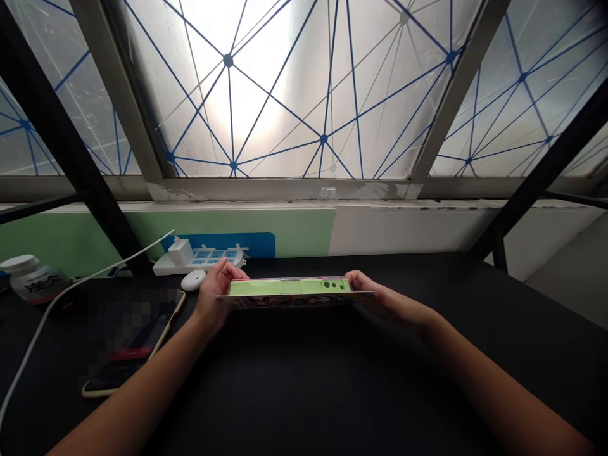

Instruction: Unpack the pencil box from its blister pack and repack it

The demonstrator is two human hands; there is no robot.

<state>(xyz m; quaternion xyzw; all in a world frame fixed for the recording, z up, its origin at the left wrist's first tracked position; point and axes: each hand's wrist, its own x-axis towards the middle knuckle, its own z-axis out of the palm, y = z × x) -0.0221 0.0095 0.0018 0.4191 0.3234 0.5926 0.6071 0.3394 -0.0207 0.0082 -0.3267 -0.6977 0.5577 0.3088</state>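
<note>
Overhead, taped windows; left hand, right hand hold case over table.

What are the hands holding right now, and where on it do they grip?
A long, flat green case, held by its two short ends: the left hand grips its left end, the right hand its right end.

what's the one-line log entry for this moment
left hand: holds left end of green case | right hand: holds right end | case: level over black table | nearby: phone, power strip
</note>
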